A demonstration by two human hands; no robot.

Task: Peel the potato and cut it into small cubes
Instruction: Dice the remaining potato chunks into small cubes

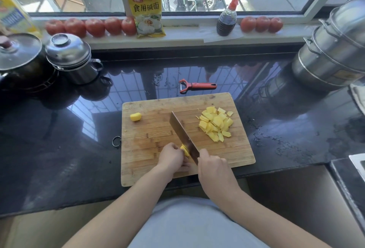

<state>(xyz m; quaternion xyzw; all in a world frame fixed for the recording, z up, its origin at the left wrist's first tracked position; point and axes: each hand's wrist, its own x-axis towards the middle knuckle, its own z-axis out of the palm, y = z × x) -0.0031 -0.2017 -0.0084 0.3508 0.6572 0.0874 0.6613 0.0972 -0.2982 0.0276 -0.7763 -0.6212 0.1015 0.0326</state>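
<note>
Potato piece (184,149) sits at the near middle of your wooden cutting board (150,139), pinned under your left hand's (172,156) curled fingers; your right hand (214,170) grips the cleaver (182,135). Cut pieces (216,125) lie heaped far right — one chunk (135,117) far left. Around you: glossy black countertop (59,149), a red peeler (197,86), tomatoes (94,27) along the windowsill.

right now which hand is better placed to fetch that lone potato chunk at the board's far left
Left. The left hand sits on the chunk's side of the cleaver, holding only a small potato piece; the right hand grips the cleaver.
</note>
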